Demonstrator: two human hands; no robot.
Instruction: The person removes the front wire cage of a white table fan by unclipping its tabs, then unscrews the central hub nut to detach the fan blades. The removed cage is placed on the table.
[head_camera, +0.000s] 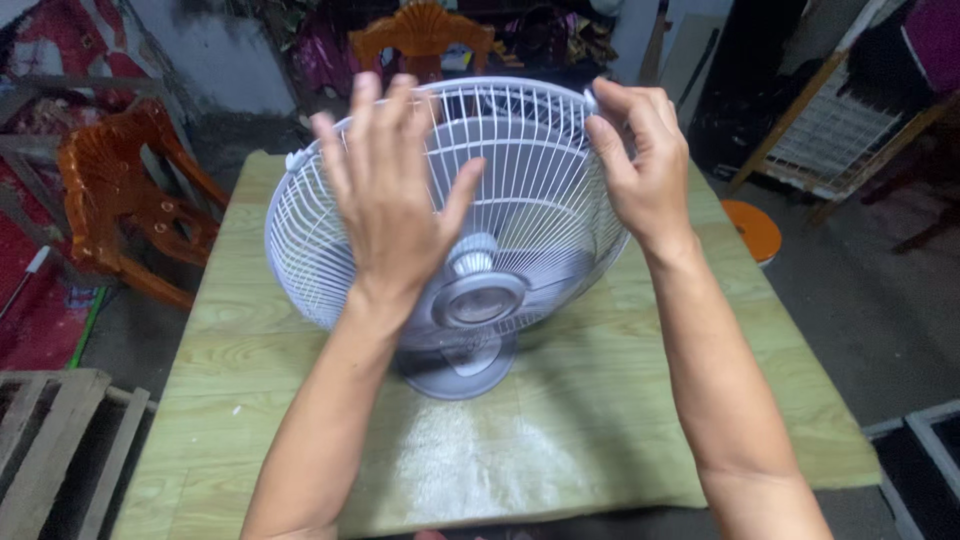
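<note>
Here the fan (470, 300) sits near the middle of the table (250, 400), tilted so its white wire guard (530, 190) opens upward and toward the far side. The left hand (390, 200) is spread flat, fingers splayed, over the near left part of the guard, though whether it touches the wires is unclear. The right hand (640, 165) pinches the guard's rim at the far right, seemingly to steady it, thumb and fingers closed on the edge. Orange chairs (130, 200) stand to the left and beyond, and an orange stool (752, 230) on the right.
</note>
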